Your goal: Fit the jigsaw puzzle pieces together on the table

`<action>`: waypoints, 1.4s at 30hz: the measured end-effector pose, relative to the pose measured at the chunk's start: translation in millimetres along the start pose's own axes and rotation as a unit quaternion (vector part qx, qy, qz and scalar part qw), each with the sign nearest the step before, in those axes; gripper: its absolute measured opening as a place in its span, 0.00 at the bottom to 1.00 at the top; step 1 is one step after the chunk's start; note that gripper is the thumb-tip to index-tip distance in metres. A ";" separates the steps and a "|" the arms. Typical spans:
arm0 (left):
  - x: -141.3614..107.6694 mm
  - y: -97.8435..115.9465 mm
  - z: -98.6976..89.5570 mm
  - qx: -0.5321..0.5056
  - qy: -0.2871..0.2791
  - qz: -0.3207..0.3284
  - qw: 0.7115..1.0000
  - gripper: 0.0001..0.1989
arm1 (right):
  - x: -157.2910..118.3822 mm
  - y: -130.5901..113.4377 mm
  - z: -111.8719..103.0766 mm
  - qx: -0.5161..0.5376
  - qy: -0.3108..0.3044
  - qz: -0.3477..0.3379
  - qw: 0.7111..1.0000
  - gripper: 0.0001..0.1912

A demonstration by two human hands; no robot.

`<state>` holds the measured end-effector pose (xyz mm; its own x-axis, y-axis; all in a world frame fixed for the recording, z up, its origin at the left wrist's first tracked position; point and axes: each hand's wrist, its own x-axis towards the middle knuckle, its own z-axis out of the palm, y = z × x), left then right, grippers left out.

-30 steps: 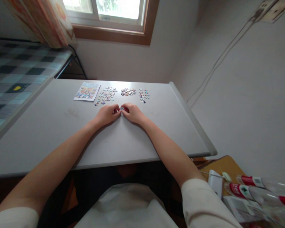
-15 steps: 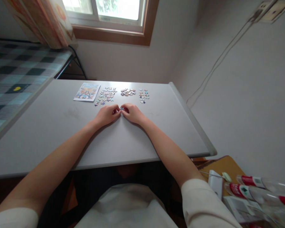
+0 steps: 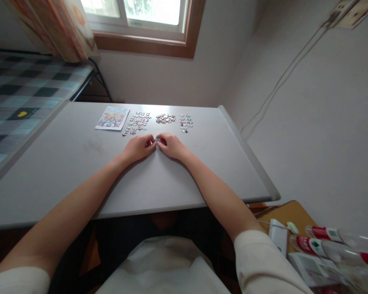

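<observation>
My left hand (image 3: 139, 147) and my right hand (image 3: 171, 145) meet over the middle of the white table (image 3: 153, 183). Their fingers pinch small bluish jigsaw pieces (image 3: 157, 140) between them, mostly covered by the fingertips. Beyond the left hand, loose jigsaw pieces (image 3: 139, 121) lie spread in rows. A dense pile of pieces (image 3: 165, 119) sits straight ahead of the hands. A smaller spread of pieces (image 3: 185, 122) lies past the right hand. Left of the rows is a printed picture sheet (image 3: 113, 118), flat on the table.
A bed with a checked cover (image 3: 33, 85) stands to the left of the table. At the lower right, plastic bottles (image 3: 328, 247) and a white box lie on a wooden stool (image 3: 290, 210). A cable (image 3: 276, 85) hangs along the right wall from a socket. A window is at the back.
</observation>
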<state>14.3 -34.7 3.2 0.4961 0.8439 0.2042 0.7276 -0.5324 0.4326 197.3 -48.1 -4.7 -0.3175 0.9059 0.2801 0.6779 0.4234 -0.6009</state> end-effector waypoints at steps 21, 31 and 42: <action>0.0 2.8 -1.8 0.011 0.000 -0.004 1.000 0.15 | -0.7 -2.6 -1.5 0.006 0.000 -0.001 1.000 0.14; 1.2 2.7 -2.0 0.016 -0.004 -0.015 1.000 0.16 | -1.1 -4.5 -3.2 0.005 -0.007 0.006 1.000 0.13; 1.0 1.7 -1.4 0.017 -0.004 -0.012 1.000 0.17 | 0.0 -2.9 -1.2 0.011 -0.005 0.002 1.000 0.13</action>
<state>15.3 -34.6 5.3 0.4826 0.8556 0.1875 0.7546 -0.5148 0.4068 196.2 -49.4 -2.0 -0.3219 0.9077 0.2693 0.6645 0.4192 -0.6186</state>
